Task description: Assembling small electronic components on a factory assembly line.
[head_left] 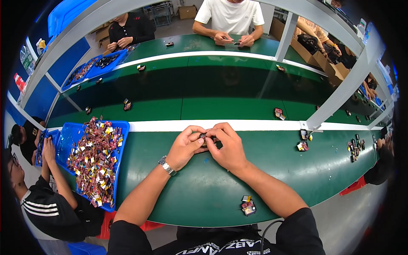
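Both hands meet over the green worktable (170, 191), holding a small black plastic casing (205, 137) with parts inside that I cannot make out. My left hand (185, 148), with a metal watch on the wrist, grips its left side between thumb and fingers. My right hand (228, 148) pinches the other side, and its fingers cover much of the casing. On the table near my right forearm lies an open black casing (248, 208) with a circuit board and a yellow-taped piece. A blue tray (121, 170) at my left is heaped with small red circuit boards and silver-and-yellow pieces (95, 161).
A white rail (161, 126) divides my table from a dark green belt (204, 85) carrying scattered casings. More casings (303, 146) and a black cluster (355, 148) lie to the right. Grey frame posts (335, 102) rise there. A co-worker (229, 19) sits opposite; others sit left and right.
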Tool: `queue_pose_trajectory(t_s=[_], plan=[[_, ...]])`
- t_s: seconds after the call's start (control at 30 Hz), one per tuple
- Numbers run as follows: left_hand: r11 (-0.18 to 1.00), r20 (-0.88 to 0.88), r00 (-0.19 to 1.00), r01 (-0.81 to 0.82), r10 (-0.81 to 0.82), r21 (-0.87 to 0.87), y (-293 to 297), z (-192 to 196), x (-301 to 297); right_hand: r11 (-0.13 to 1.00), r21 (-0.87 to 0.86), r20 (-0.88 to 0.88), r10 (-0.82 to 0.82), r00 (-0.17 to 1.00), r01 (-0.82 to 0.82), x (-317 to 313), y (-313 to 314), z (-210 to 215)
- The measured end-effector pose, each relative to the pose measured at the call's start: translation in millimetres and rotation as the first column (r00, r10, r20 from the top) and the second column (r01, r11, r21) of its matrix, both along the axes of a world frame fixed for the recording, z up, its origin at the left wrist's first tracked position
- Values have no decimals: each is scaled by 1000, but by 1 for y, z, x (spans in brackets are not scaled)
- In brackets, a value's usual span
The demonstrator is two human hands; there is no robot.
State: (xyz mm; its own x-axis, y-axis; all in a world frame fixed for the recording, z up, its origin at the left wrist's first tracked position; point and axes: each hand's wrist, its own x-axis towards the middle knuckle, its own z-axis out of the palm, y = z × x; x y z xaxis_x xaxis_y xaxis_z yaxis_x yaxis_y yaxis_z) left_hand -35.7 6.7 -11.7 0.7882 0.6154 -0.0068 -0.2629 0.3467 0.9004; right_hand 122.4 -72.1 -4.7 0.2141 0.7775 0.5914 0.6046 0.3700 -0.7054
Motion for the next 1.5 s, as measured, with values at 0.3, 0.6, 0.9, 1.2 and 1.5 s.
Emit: queue_pose_trajectory(t_s=[0.3, 0.6, 0.9, 1.2, 1.5], plan=[[980, -155, 973, -148, 168, 134, -7, 2, 6, 1000, 7, 57, 14, 998, -14, -1, -2, 1], [987, -172, 978, -101, 122, 127, -4, -1, 3, 1000, 4, 92, -1, 996, 1, -1, -4, 3], [982, -129, 984, -105, 126, 157, -6, 0, 5, 999, 20, 110, 32, 993, -35, -1, -4, 5], [967, -133, 977, -135, 166, 217, -4, -4, 5, 997, -49, -42, 63, 997, -65, -2, -3, 7], [975, -103, 982, -138, 157, 172, -6, -9, 3, 990, -136, -143, 30, 989, -49, 13, 6, -4]])
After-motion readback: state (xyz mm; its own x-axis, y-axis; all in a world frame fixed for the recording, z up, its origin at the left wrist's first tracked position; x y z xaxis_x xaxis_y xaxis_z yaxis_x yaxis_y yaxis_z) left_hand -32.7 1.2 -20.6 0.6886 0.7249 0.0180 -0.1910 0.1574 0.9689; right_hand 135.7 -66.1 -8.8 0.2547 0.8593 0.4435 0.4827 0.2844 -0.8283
